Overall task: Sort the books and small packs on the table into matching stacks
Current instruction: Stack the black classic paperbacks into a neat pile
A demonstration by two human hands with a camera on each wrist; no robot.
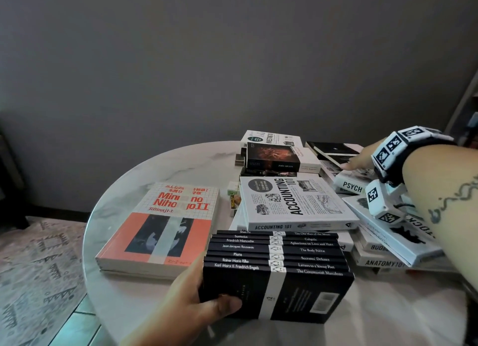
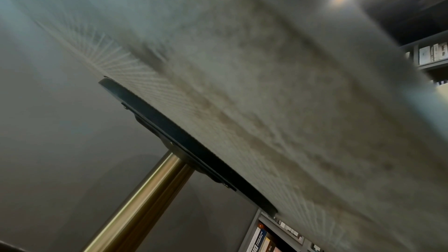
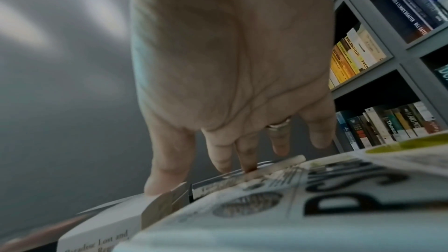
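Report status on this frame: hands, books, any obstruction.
Left hand grips the stack of thin black books. Right hand open, fingertips on books beside Psych. White 101 titles still in a loose, overlapping pile.

Black stack (image 1: 278,257), spines top to bottom: "Shen Fu – The Old Man of the Moon", "Suetonius – Caligula", "Friedrich Nietzsche – Aphorisms on Love and Hate", "Jean-Jacques Rousseau – The Body Politic", "Plato – Socrates' Defence", "Rainer Maria Rilke – Letters to a Young Poet", "Karl Marx & Friedrich Engels – The Communist Manifesto". White book (image 1: 297,203): "ACCOUNTING 101" on cover and spine; red book (image 1: 160,226): "Mini… no Niho… II", partly covered by a pale strip; dark book (image 1: 273,156): "JOHN MILTON". White spines at right read "PSYCH" (image 1: 351,186) and "ANATOMY 101" (image 1: 382,263); in the right wrist view, shelf spines (image 3: 356,55) read "PALAHNIUK" and, higher up, "BILL GATES".
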